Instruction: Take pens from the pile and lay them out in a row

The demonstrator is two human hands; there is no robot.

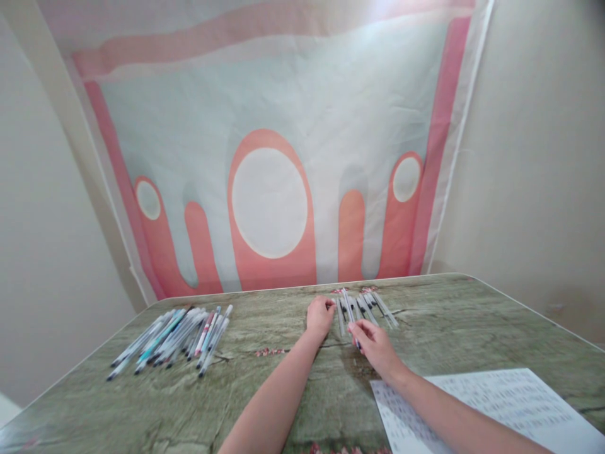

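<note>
My right hand (pixel 374 348) pinches a slim clear pen (pixel 350 313), which points away from me over a small row of pens. Those several clear pens (pixel 380 309) with dark parts lie side by side near the far edge of the table. Just left of that row is my left hand (pixel 320 316), its fingers curled together by the leftmost pen (pixel 340 318). Whether anything sits between the left fingertips is too small and blurred to tell.
A loose pile of pens (pixel 177 334), mostly clear with a few teal and pink ones, lies on the left of the wood-patterned table (pixel 265 378). A printed sheet of paper (pixel 501 403) rests under my right forearm. A patterned cloth (pixel 326 126) hangs behind the table.
</note>
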